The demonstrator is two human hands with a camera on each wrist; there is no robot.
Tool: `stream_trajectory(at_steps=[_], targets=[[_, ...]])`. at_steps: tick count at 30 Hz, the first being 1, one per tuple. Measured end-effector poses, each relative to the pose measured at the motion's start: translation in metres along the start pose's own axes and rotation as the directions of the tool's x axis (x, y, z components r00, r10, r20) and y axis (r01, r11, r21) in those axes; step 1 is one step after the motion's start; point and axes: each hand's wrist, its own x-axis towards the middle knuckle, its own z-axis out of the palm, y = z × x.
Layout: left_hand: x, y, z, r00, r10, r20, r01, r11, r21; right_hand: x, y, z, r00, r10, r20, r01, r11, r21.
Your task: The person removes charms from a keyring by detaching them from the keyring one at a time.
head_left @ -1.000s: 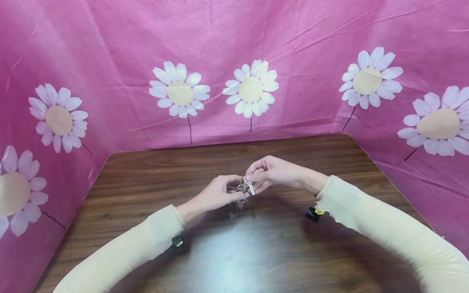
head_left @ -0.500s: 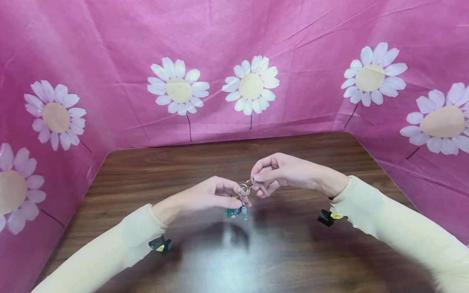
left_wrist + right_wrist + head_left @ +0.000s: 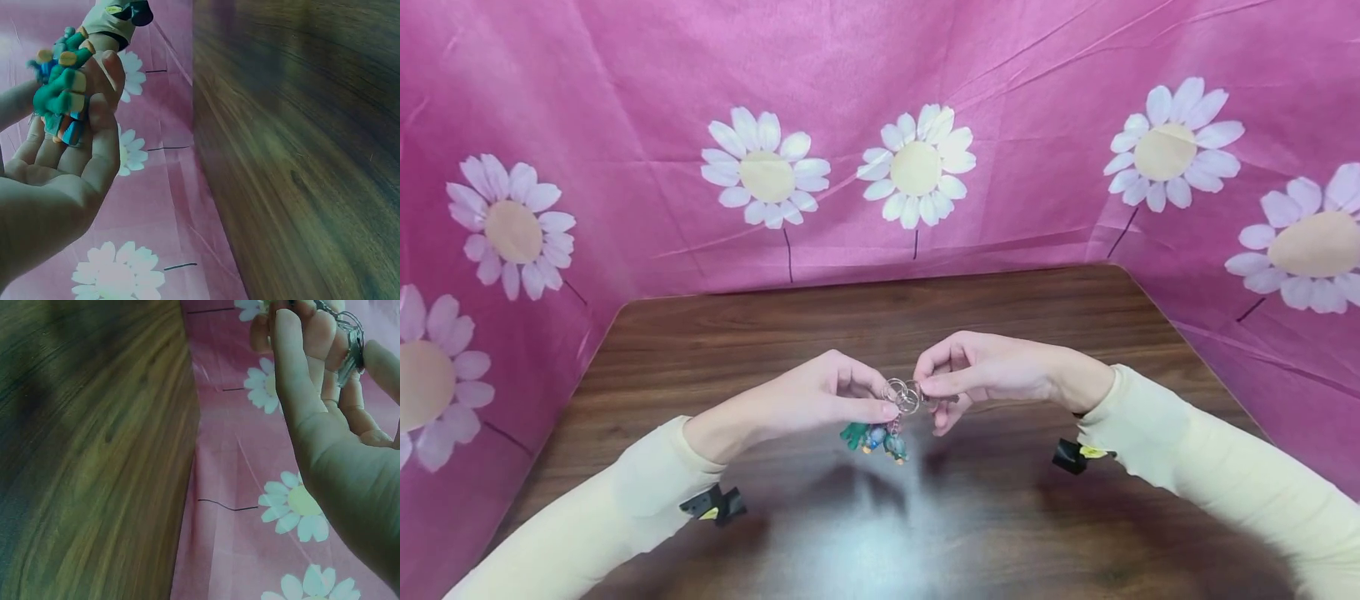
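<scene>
Metal key rings (image 3: 907, 400) linked together are stretched between the two hands above the table. My left hand (image 3: 817, 393) pinches one ring between thumb and fingers. Figure charms (image 3: 874, 438) in green and blue dangle below that hand; the left wrist view shows the green charm (image 3: 59, 94) close up, in front of the fingers. With thumb and fingertips, my right hand (image 3: 996, 372) grips the other side of the rings. In the right wrist view a silver key (image 3: 351, 356) hangs inside the right hand's fingers; from the head most of it is hidden.
A dark wood table (image 3: 760, 333) lies beneath both hands. Pink cloth (image 3: 842, 75) printed with white daisies encloses it at the back and sides. A small black camera (image 3: 1070, 456) sits under the right wrist, another camera (image 3: 715, 505) under the left.
The hands have drawn apart, bringing the rings into view between them. The charms, earlier mostly hidden by the left hand, now hang free below it. The key has turned behind the right fingers.
</scene>
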Motion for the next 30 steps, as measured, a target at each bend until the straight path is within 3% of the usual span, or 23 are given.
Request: stream_trajectory(at_steps=[6, 12, 18, 22, 27, 30], targets=[[-0.002, 0.002, -0.002, 1.0, -0.004, -0.012, 0.004, 0.999, 0.034, -0.001, -0.006, 0.004, 0.998, 0.012, -0.054, -0.014, 1.0, -0.023], [-0.002, -0.002, -0.004, 0.994, 0.074, -0.077, -0.069, 0.995, 0.066, -0.002, -0.01, 0.007, 0.994, -0.04, -0.1, 0.032, 0.996, -0.084], [-0.002, -0.005, -0.001, 0.964, 0.143, -0.225, -0.115, 0.985, 0.13, -0.001, -0.013, 0.009, 0.983, -0.083, -0.163, 0.057, 0.986, -0.155], [0.0, -0.009, -0.002, 0.942, 0.151, -0.301, -0.096, 0.977, 0.193, -0.002, -0.017, 0.008, 0.97, -0.106, -0.219, 0.037, 0.954, -0.297], [0.005, -0.019, 0.0, 0.953, 0.093, -0.289, -0.023, 0.972, 0.235, -0.001, -0.021, 0.012, 0.96, -0.148, -0.239, 0.017, 0.879, -0.476], [0.009, -0.025, 0.007, 0.965, 0.093, -0.245, -0.025, 0.963, 0.267, 0.001, -0.022, 0.016, 0.958, -0.15, -0.244, 0.013, 0.874, -0.486]])
